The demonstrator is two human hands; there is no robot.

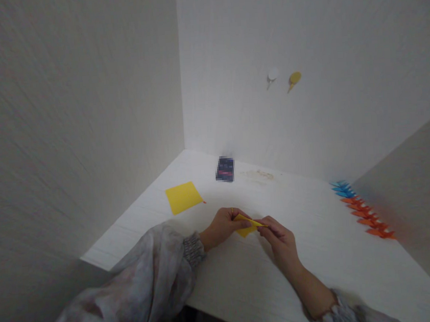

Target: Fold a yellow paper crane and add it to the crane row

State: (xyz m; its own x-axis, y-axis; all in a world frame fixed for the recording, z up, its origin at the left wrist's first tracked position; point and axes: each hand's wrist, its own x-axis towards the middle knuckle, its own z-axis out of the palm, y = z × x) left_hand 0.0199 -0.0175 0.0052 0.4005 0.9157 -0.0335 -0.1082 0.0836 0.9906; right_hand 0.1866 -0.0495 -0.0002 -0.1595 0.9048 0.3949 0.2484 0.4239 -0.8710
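A: Where is the folded yellow paper [245,231]?
B: To the right of the flat yellow sheet [183,198], over the surface [323,237].
A: Why do left fingers [239,211] and right fingers [272,222] both pinch it?
B: Probably to keep it steady.

Seemingly a home, white tabletop [223,283], pale walls [227,72], two wall hooks [295,78]

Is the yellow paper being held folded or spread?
Folded: the yellow paper in the left hand and right hand shows one narrow layer above a pointed one.
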